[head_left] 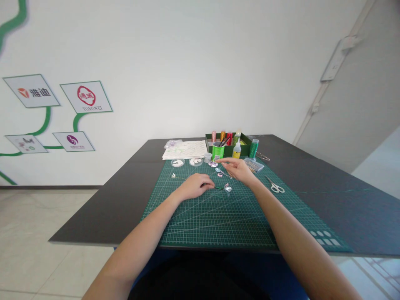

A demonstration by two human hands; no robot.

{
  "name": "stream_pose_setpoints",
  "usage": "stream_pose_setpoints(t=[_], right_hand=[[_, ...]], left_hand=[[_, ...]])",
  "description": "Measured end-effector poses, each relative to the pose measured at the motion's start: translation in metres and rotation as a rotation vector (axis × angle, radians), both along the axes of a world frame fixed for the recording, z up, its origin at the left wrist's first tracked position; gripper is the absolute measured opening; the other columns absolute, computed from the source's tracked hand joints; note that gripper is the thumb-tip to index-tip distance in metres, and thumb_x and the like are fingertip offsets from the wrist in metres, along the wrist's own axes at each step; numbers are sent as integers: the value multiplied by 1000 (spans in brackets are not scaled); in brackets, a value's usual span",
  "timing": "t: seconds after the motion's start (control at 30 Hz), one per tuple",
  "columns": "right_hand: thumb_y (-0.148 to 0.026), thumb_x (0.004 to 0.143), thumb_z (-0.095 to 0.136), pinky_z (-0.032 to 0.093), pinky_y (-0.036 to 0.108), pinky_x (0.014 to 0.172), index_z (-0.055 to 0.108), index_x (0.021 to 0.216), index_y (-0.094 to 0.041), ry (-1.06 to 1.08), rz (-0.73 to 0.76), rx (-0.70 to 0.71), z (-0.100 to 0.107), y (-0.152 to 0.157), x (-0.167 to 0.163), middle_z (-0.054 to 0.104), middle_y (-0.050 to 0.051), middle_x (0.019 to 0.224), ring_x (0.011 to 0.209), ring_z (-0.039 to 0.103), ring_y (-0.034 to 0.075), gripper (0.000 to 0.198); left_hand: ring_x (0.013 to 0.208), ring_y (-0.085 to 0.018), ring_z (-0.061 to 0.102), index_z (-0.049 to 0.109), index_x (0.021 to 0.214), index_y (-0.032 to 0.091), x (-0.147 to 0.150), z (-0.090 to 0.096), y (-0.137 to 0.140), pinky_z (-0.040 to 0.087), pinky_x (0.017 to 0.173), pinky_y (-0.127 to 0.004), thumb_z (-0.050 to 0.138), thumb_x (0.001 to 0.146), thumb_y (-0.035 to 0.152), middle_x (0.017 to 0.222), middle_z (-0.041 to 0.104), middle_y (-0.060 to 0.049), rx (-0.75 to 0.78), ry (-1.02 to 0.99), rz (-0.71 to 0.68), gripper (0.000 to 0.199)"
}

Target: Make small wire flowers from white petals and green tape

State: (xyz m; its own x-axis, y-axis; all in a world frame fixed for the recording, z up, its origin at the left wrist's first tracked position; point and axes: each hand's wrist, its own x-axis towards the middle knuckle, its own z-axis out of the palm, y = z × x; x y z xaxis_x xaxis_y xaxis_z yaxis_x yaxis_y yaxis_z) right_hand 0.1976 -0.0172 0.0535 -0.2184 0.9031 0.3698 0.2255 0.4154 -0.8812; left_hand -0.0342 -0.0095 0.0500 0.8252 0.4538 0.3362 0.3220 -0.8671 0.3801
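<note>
My left hand [196, 186] rests low over the green cutting mat [218, 225], its fingers pinched on the thin green stem of a small flower. That flower's pale, shiny petals [228, 188] point to the right. Farther up, my right hand [238, 170] hovers with its index finger stretched out toward a small dish of pinkish bits [213, 164]. Nothing shows between its fingers. Below it on the mat lie a pale blue petal piece [218, 170] and a small round pinkish piece [220, 175]. A white blossom on a thin wire [173, 176] lies left of my left hand.
Behind the mat stand a green box [246, 148] with thread spools, a green can with tools [218, 151] and a glue bottle [236, 150]. White scissors [276, 188] lie at right. Two shallow dishes [178, 163] sit before white paper sheets [187, 149].
</note>
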Motion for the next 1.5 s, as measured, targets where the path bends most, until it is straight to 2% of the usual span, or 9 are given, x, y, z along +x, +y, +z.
stream_pose_setpoints(t=[0.33,0.6,0.77,0.87,0.97,1.1,1.2,1.37,1.5], right_hand=[[-46,84,57,13,23,43,69,115,-7,-91,-74,-14,-17,12,1,27,-9,45,44,19,7,52],[-49,84,56,20,21,43,69,117,-8,-149,-86,-56,-27,20,3,30,-8,47,44,22,7,54],[-50,84,55,15,22,44,71,112,-8,-193,-67,-45,-29,20,3,29,-8,45,43,20,7,53],[-49,84,56,18,21,44,72,108,-9,-218,-43,-47,-33,22,4,38,-6,46,43,24,8,49],[-46,85,57,26,22,47,73,105,-11,-272,-26,-11,-36,26,5,50,-2,51,47,35,11,43],[-40,86,56,32,23,51,74,100,-13,-336,-36,40,-38,30,6,58,2,57,55,44,15,35],[-41,85,57,29,22,49,74,96,-12,-360,-39,57,-39,29,4,53,0,55,53,40,13,35],[-43,86,55,20,21,44,73,99,-11,-401,-2,-1,-35,23,1,34,-6,47,44,25,8,40],[-38,88,52,20,21,42,72,105,-11,-418,31,-49,-32,20,-1,32,-8,43,39,26,8,38]], left_hand=[[80,-15,62,74,94,20,0,4,-3,44,74,-26,54,94,33,90,70,-4,-44,-101,21,24],[76,-14,61,74,93,19,1,2,0,44,72,-25,55,93,31,86,69,-4,-69,-170,41,22],[77,-15,62,74,93,19,0,2,0,45,71,-25,55,93,30,86,70,-5,-129,-217,59,22],[75,-15,61,74,93,18,0,3,1,45,69,-25,55,93,31,87,70,-5,-169,-248,71,22],[72,-14,60,74,91,17,0,4,3,43,66,-24,56,92,31,81,69,-5,-175,-286,89,22],[68,-13,58,73,89,16,-1,5,4,41,64,-23,56,92,30,75,66,-4,-169,-317,120,22],[68,-13,57,73,88,16,-1,5,5,41,63,-23,56,92,30,76,67,-4,-158,-349,156,22],[68,-13,59,73,87,16,0,2,7,44,64,-24,56,91,27,76,68,-3,-153,-429,227,20],[69,-14,61,73,86,17,0,-1,10,45,65,-24,58,89,26,76,69,-4,-161,-490,268,18]])
